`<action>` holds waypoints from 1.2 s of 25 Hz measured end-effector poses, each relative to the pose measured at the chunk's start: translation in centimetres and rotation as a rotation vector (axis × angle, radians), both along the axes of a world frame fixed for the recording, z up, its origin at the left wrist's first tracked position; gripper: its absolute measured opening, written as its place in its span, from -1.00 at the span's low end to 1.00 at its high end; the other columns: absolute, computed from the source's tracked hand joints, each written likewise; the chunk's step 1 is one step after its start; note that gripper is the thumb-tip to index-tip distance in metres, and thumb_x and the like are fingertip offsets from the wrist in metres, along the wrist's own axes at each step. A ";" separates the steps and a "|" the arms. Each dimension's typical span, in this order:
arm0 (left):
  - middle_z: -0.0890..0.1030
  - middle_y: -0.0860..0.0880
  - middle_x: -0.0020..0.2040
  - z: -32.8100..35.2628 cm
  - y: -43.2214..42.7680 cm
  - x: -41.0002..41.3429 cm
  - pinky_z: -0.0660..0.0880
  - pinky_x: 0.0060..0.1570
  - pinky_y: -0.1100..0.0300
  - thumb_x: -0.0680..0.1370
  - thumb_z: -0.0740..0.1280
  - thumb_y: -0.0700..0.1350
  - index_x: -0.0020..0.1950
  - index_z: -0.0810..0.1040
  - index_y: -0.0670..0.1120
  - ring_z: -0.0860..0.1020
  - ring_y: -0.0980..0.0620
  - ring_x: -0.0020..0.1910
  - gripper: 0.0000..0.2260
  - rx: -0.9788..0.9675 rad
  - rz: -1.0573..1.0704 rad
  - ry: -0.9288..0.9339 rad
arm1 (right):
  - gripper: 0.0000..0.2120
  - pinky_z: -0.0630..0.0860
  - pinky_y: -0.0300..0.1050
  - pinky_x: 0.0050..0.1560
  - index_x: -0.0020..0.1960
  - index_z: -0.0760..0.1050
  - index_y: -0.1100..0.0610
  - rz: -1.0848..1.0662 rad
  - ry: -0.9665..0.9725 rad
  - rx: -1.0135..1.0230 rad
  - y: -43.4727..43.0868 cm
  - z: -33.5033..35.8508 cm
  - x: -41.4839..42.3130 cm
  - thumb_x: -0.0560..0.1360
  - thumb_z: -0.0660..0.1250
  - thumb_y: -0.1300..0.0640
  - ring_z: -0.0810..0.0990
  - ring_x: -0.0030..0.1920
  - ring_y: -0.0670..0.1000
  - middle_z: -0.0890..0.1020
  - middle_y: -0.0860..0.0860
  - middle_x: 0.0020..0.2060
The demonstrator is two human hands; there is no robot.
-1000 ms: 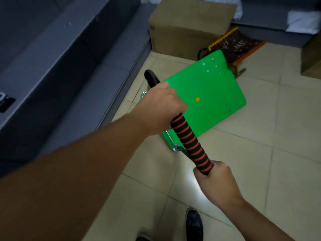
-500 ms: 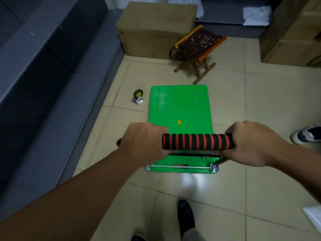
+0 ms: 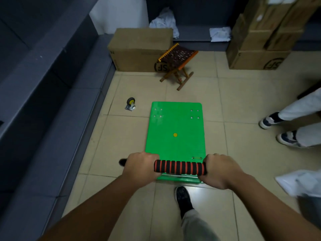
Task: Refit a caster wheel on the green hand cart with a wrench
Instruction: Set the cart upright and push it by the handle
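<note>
The green hand cart [image 3: 175, 129] lies flat on the tiled floor, deck up, with bolt holes near its far corners and a yellow dot in the middle. Its handle [image 3: 179, 167], wrapped in black and red striped foam, runs crosswise at the near end. My left hand [image 3: 141, 166] grips the handle's left end and my right hand [image 3: 219, 169] grips its right end. A loose caster wheel [image 3: 130, 104] stands upside down on the floor, left of the cart's far left corner. A small metal tool, perhaps the wrench [image 3: 196, 158], lies on the deck near my right hand.
A grey stepped ledge [image 3: 52, 119] runs along the left. Cardboard boxes [image 3: 139, 49] and a folding stool [image 3: 177, 65] stand beyond the cart, with stacked boxes [image 3: 260, 40] at the far right. Another person's shoes [image 3: 278, 127] are on the right. My shoe [image 3: 182, 197] is behind the cart.
The cart swung round from tilted and angled to lying flat and square in front of me. Both hands stayed on the handle. The view shifted, bringing the caster wheel and the other person's feet into sight.
</note>
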State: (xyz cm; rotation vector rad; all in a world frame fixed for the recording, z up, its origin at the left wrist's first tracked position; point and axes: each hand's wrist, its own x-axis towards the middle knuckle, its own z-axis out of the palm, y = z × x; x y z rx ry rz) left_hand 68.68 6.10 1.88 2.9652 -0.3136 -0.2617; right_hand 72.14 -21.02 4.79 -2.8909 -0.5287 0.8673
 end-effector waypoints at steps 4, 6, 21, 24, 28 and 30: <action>0.61 0.09 -0.24 1.6 1.6 -7.7 0.42 -0.19 0.15 0.34 0.28 0.47 -0.12 0.54 0.04 0.57 0.06 -0.24 -0.49 -0.162 -0.068 0.076 | -0.72 0.43 -0.18 -0.38 -0.20 0.48 0.04 -0.053 0.038 0.031 1.0 -0.2 -9.2 0.34 0.24 -0.18 0.57 -0.33 0.00 0.57 -0.02 -0.35; 0.56 0.14 -0.10 2.1 1.4 -11.9 0.40 0.04 0.12 0.30 0.03 0.68 0.00 0.49 0.10 0.52 0.09 -0.09 -0.28 -0.165 -0.108 0.170 | -0.69 0.49 -0.17 -0.34 -0.17 0.48 0.04 -0.078 0.030 0.018 0.9 -0.3 -13.7 0.33 0.21 -0.20 0.59 -0.31 0.00 0.57 -0.02 -0.34; 0.50 0.21 -0.09 3.6 0.0 -38.5 0.26 0.12 0.19 0.33 -0.02 0.66 0.00 0.50 0.15 0.40 0.24 -0.02 -0.31 -0.239 0.044 0.272 | -0.81 0.52 -0.10 -0.08 -0.04 0.46 0.00 -0.122 0.080 0.025 0.4 1.8 -39.7 0.45 0.27 -0.10 0.60 -0.13 0.07 0.58 -0.03 -0.15; 0.47 0.23 -0.10 3.5 -2.3 -43.5 0.29 0.05 0.25 0.32 0.01 0.67 -0.07 0.43 0.16 0.40 0.19 -0.04 -0.36 -0.251 0.075 0.305 | -0.78 0.46 -0.12 -0.13 -0.03 0.47 -0.02 -0.126 0.087 -0.007 -1.7 1.5 -43.8 0.45 0.25 -0.13 0.58 -0.14 0.06 0.60 -0.03 -0.13; 0.44 0.22 -0.14 3.6 -3.8 -47.0 0.23 -0.02 0.23 0.34 -0.06 0.67 -0.10 0.38 0.14 0.39 0.16 -0.10 -0.36 -0.203 -0.011 0.239 | -0.78 0.47 -0.13 -0.16 -0.08 0.45 -0.05 -0.207 0.082 -0.013 -3.3 0.8 -48.8 0.43 0.23 -0.18 0.58 -0.19 0.04 0.58 -0.06 -0.19; 0.46 0.21 -0.14 3.4 -2.9 -47.6 0.26 0.00 0.18 0.35 -0.09 0.67 -0.09 0.38 0.14 0.41 0.14 -0.09 -0.35 -0.183 -0.039 0.225 | -0.75 0.52 -0.09 -0.15 -0.06 0.45 -0.01 -0.224 -0.031 -0.048 -2.2 0.4 -50.6 0.40 0.35 -0.15 0.62 -0.20 0.06 0.62 -0.04 -0.20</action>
